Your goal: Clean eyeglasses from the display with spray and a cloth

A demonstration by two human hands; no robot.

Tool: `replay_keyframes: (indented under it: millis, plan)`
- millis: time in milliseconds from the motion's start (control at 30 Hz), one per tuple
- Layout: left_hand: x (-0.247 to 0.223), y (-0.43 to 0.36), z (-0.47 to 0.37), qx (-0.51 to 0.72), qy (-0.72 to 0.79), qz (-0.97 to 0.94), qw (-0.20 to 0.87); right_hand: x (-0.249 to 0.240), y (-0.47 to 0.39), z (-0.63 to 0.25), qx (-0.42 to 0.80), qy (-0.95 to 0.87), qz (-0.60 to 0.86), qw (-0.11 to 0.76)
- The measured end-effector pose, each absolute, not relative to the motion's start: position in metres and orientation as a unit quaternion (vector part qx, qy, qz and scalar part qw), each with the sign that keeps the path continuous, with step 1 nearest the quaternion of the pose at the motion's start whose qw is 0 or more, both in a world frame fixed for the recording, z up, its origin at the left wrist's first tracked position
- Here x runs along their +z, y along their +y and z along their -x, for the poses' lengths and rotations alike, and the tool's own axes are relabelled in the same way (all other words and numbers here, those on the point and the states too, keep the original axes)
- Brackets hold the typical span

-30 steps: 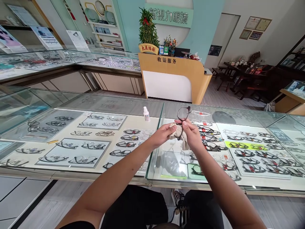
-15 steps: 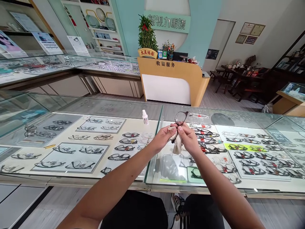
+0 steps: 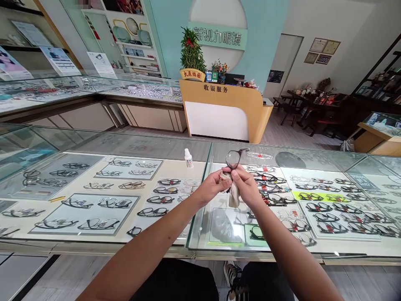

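Observation:
Above the glass display counter [image 3: 200,228], a dark-framed pair of eyeglasses [image 3: 233,159] is held up, one lens and its hinge corner showing above my fingers. A pale cleaning cloth [image 3: 234,198] is bunched against the lower part of the eyeglasses and hangs down between my hands. My left hand [image 3: 210,187] is closed, pinching the cloth around the glasses. Close beside it, my right hand [image 3: 247,184] is closed on the frame, its thumb pressed near the cloth. The other lens is hidden by fingers and cloth.
A small white bottle [image 3: 188,159] stands on the counter left of my hands. Rows of eyeglasses [image 3: 326,208] lie under the glass on both sides. Beyond are a wooden cashier desk [image 3: 219,100] with a plant [image 3: 191,52], and a dark table [image 3: 313,102] at right.
The view has tilted slightly, so the surroundings sit a little lower. The eyeglasses and both hands have shifted slightly; the grip on glasses and cloth looks the same.

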State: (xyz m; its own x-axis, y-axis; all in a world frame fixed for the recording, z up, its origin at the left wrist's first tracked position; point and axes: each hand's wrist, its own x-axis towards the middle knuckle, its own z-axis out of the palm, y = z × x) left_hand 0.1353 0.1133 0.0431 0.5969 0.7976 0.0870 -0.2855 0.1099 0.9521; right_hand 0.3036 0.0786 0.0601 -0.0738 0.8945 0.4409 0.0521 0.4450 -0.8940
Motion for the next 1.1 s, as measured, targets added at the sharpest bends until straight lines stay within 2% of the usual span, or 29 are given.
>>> replay_keyframes:
  millis: [267,533,767,967,1100]
  plan:
    - [0.039,0.117,-0.139,0.415,0.263,-0.508,0.708,0.062,0.081,-0.307,0.363,-0.654,0.360,0.558]
    - [0.044,0.120,-0.129,0.350,0.223,-0.556,0.720,0.052,0.087,-0.311,0.405,-0.599,0.381,0.575]
    - [0.034,0.118,-0.138,0.393,0.238,-0.536,0.708,0.060,0.082,-0.307,0.392,-0.639,0.359,0.556]
    - [0.035,0.120,-0.138,0.416,0.260,-0.539,0.685,0.062,0.081,-0.308,0.437,-0.607,0.361,0.557]
    - [0.040,0.120,-0.134,0.382,0.248,-0.544,0.705,0.058,0.084,-0.310,0.453,-0.576,0.368,0.572]
